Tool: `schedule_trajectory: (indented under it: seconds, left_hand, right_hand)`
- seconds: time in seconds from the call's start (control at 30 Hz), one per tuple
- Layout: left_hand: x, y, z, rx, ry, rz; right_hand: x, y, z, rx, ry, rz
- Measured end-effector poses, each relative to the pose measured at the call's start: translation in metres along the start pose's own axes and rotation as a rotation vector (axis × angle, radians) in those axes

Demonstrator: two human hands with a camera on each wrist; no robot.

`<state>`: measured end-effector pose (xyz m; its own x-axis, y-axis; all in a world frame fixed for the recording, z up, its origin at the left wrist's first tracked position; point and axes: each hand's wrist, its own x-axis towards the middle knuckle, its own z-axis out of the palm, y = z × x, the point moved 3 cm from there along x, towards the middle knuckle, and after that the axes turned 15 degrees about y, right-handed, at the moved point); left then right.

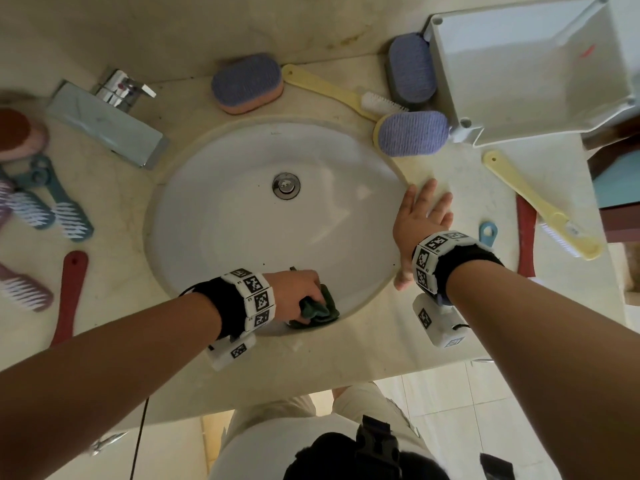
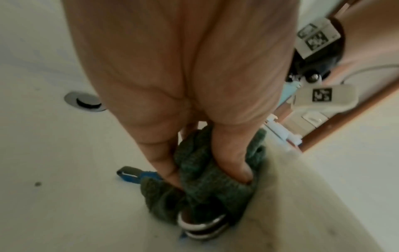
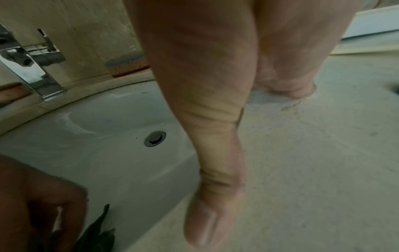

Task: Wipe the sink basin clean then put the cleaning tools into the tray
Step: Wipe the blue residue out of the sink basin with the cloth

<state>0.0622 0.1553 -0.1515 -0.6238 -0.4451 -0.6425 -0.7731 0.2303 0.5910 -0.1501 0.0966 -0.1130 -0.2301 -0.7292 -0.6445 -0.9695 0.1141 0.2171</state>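
The white oval sink basin (image 1: 242, 230) has a chrome drain (image 1: 286, 185) in its middle. My left hand (image 1: 298, 289) grips a bunched dark green cloth (image 1: 323, 308) and presses it against the basin's near wall, just under the rim. The left wrist view shows fingers (image 2: 166, 163) dug into the cloth (image 2: 215, 180), with a chrome overflow ring (image 2: 200, 226) below it. My right hand (image 1: 420, 216) lies flat and open on the counter at the basin's right rim, thumb (image 3: 207, 213) along the edge. The white tray (image 1: 519, 74) stands at the back right.
Purple sponges (image 1: 247, 83) (image 1: 412, 133) and yellow brushes (image 1: 332, 91) (image 1: 543, 206) lie behind and to the right of the basin. The chrome tap (image 1: 110, 116) is at the back left. Blue, purple and red brushes (image 1: 69, 292) lie on the left counter.
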Motion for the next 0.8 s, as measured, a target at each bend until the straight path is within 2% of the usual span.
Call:
schedule_trajectory:
  seconds: [0.13, 0.2, 0.33, 0.43, 0.5, 0.7, 0.8]
  left_hand:
    - [0.005, 0.001, -0.005, 0.07, -0.066, 0.013]
    - [0.008, -0.005, -0.013, 0.034, -0.047, -0.012]
    - [0.017, -0.039, -0.047, -0.035, 0.168, -0.123]
    - [0.02, -0.071, -0.066, 0.056, 0.297, -0.21]
    - [0.023, -0.085, -0.068, 0.158, 0.323, -0.255]
    - [0.034, -0.089, -0.047, 0.31, 0.168, -0.335]
    - [0.028, -0.077, -0.036, 0.359, 0.0, -0.31]
  right_hand:
    - [0.001, 0.001, 0.001, 0.0, -0.002, 0.0]
    - [0.002, 0.0, 0.002, 0.005, 0.001, -0.001]
    - [0.005, 0.0, 0.005, 0.016, 0.014, 0.003]
    - [0.006, 0.0, 0.007, 0.021, 0.023, 0.0]
    - [0.006, 0.0, 0.008, 0.018, 0.028, -0.003]
    - [0.005, 0.0, 0.006, 0.007, 0.016, 0.0]
    - [0.003, 0.0, 0.004, 0.011, 0.01, -0.002]
